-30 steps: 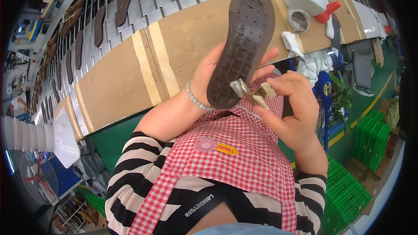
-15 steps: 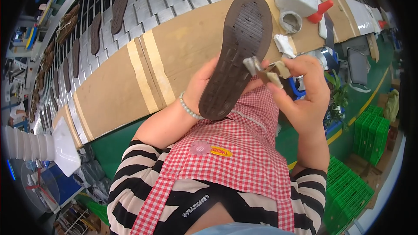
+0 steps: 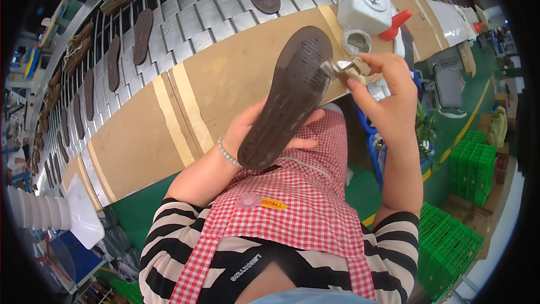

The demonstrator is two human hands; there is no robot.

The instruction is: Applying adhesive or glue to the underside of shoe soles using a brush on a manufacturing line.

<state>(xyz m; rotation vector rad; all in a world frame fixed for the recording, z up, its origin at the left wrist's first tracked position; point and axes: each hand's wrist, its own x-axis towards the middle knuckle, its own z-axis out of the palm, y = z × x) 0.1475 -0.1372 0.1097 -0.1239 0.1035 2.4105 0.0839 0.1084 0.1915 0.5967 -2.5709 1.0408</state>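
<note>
My left hand [image 3: 243, 125] supports a dark brown shoe sole [image 3: 287, 93] from beneath, its fingers showing on both sides. The sole lies tilted over my lap, one end toward my waist and the broader end pointing away; its ribbed hollow faces up and looks glossy in places. My right hand [image 3: 388, 87] pinches a small brush [image 3: 353, 71] with a pale, wrapped handle between thumb and fingers. The brush's whitish tip [image 3: 329, 70] is at the right edge of the sole's broad end; I cannot tell whether it touches.
Cardboard [image 3: 236, 79] covers the bench ahead. On it stand a white plastic jug [image 3: 364, 5] with an open mouth and a red handle-like piece [image 3: 396, 24]. Beyond, a metal slat conveyor [image 3: 197, 17] carries several soles and shoes. Green crates [image 3: 450, 245] stand at right.
The sole has moved down and left in the picture. The brush has gone from the sole's middle to the right edge of its broad end.
</note>
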